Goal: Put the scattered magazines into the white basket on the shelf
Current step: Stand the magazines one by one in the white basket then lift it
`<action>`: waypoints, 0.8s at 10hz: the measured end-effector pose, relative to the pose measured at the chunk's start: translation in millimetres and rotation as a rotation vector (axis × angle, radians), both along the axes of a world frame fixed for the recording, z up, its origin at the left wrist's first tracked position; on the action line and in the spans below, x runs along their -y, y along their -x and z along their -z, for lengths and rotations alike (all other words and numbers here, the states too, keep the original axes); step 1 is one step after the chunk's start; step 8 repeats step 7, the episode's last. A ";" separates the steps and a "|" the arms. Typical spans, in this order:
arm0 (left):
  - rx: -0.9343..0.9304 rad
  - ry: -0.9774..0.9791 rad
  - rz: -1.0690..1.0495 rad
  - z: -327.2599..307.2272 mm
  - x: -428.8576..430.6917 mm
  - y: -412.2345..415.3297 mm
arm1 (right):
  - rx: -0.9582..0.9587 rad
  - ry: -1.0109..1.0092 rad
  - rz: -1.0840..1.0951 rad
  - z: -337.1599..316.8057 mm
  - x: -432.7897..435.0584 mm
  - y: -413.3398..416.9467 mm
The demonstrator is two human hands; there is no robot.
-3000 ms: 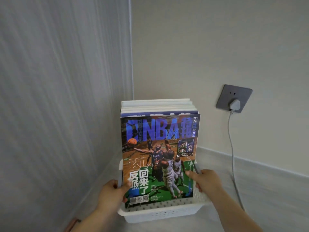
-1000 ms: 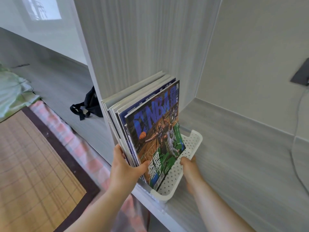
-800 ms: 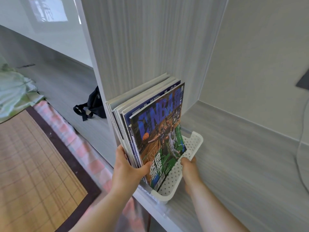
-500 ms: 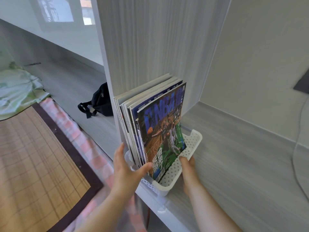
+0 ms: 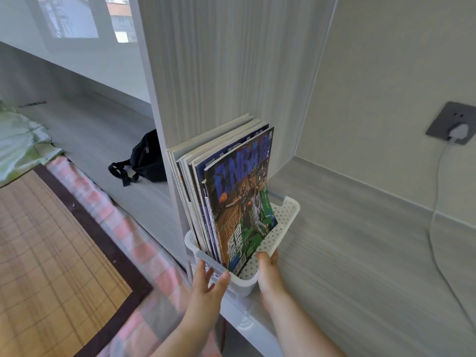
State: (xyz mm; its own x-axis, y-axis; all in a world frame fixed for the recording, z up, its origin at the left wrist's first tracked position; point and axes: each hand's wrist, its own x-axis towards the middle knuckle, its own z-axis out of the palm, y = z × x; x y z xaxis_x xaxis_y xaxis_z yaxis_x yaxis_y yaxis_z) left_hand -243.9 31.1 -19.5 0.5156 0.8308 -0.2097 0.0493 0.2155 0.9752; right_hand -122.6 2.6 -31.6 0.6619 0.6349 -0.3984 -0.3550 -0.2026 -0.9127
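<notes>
Left hand [image 5: 209, 280] off magazines [image 5: 242, 202], now at basket [image 5: 284, 222] rim, right hand [image 5: 268, 273] still gripping

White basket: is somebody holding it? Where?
Yes. The right hand grips the white basket by its right side wall, near the front corner; the left hand only touches its near end with straight fingers.

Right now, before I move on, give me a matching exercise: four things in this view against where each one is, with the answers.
1 magazines
2 black bag
3 charger plug
4 right hand

a plugged into the wall socket
b on the white basket's right wall
c standing upright in the basket
d lying left of the shelf panel

Pairs: 1-c, 2-d, 3-a, 4-b
</notes>
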 end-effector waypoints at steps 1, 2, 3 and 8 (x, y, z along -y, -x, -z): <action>0.004 0.013 -0.009 0.7 -5.9 1.3 | 0.025 0.022 -0.003 -0.1 -4.4 -0.2; -0.014 0.007 -0.009 3.5 -8.9 2.4 | 0.041 0.040 -0.021 -1.2 -6.4 -0.8; -0.022 -0.002 -0.017 1.7 -7.5 1.6 | 0.068 0.058 -0.055 -4.8 -2.9 -3.2; -0.272 -0.223 -0.173 -53.5 -37.2 28.9 | 0.263 0.146 0.100 -41.7 43.1 -26.4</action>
